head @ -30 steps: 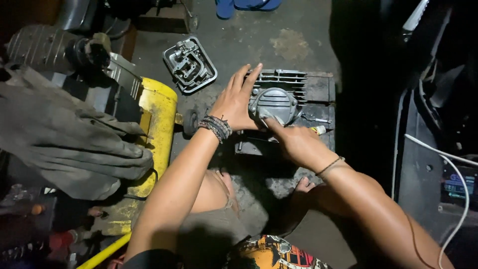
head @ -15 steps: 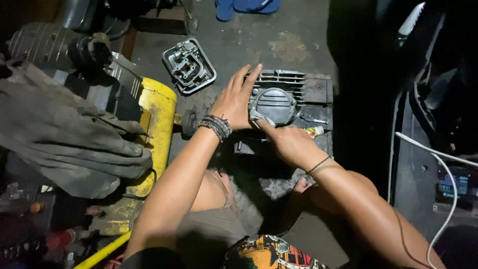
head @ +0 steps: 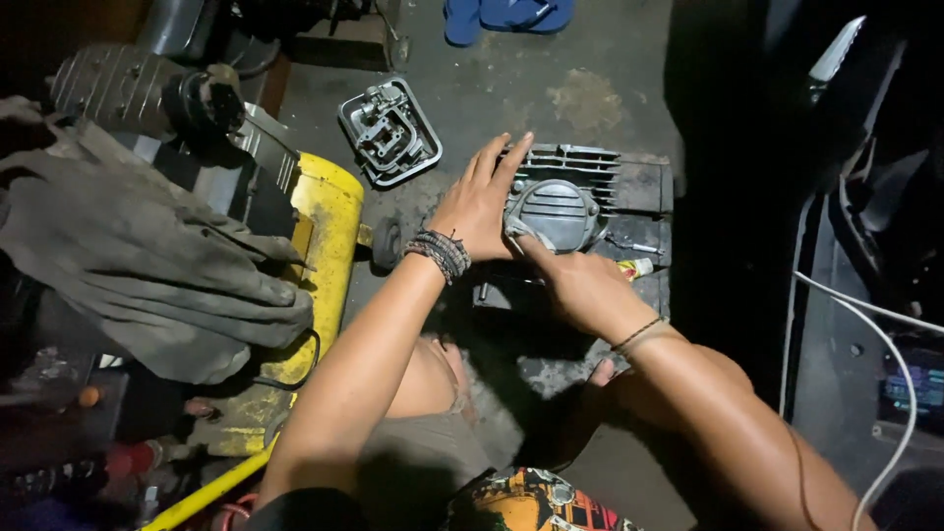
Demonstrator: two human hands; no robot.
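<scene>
Flat: both hands on finned engine block, round cover upward.

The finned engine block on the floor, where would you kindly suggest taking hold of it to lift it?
Probably by the two short ends of the finned engine block, from above, one hand each side. The left hand and right hand already rest on its round cover, which looks too smooth for fingers.

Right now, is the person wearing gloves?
No, both the left hand and the right hand are bare on the finned engine part; only bracelets circle the left wrist.
</scene>
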